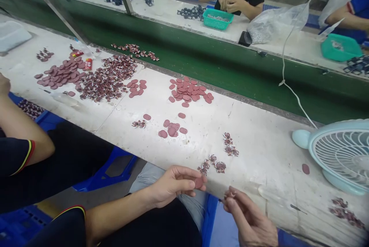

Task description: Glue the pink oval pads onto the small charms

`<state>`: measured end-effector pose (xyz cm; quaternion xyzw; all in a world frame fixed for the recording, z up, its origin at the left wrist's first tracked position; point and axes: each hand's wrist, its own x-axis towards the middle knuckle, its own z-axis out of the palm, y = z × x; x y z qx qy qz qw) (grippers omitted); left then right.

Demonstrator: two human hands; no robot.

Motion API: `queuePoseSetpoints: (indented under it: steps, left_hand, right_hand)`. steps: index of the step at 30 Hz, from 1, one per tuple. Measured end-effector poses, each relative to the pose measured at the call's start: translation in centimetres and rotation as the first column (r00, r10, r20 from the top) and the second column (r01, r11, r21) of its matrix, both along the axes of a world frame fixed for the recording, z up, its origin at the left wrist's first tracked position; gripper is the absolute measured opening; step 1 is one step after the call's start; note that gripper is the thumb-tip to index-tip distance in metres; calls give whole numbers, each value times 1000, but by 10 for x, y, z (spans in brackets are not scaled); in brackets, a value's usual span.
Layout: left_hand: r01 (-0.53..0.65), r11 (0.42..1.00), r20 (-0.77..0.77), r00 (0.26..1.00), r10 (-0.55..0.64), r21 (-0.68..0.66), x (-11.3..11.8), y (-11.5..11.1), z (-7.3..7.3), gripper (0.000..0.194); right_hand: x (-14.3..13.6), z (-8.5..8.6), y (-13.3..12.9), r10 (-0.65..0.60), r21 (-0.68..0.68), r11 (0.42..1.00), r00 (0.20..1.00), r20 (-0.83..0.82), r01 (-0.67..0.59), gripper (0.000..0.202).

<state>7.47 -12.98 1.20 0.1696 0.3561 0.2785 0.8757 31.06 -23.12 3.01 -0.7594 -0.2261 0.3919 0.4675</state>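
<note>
My left hand [179, 185] is closed above the bench's near edge, pinching a dull red oval disc [198, 183] between thumb and fingers. To its right, my right hand [252, 218] has thumb and fingertips pressed together on something tiny, mostly hidden by the fingers. Just beyond the hands lie small clusters of brown-and-silver parts [220, 167], with more parts [231, 151] a little farther off. A loose group of red oval discs [173, 128] is spread farther left. Beside my right hand rests a blurred translucent bottle [272, 193] with a thin dark tip.
A pale blue fan [343, 151] stands at the right. Larger piles of discs [190, 90] and brown-and-silver parts [108, 77] lie farther back and left. A co-worker's arm [25, 124] is at my left. A green divider [201, 62] separates the opposite bench, where other people sit.
</note>
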Motion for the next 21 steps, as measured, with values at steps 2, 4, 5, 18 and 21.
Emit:
queuePoseSetpoints:
  steps: [2,4,5,18,21]
  left_hand:
    - [20,998,3,1000,-20,52,1,-3,-2,41]
    - [37,994,6,999,-37,99,2,-4,-3,40]
    - [41,992,8,999,-42,115,2,-5,-3,39]
    - [15,998,89,996,-21,59,10,-10,-7,42]
    - [0,999,45,999,-2,47,12,-10,-4,39]
  right_hand:
    - [-25,15,-1,-8,79,997,989,-147,20,33]
    - [-46,27,3,25,119,993,979,-202,-1,27]
    - [-54,32,6,32,127,992,978,-206,-6,25]
    - [-68,40,20,-1,76,997,998,-65,6,27]
    - [-65,40,21,16,49,999,999,-52,-13,30]
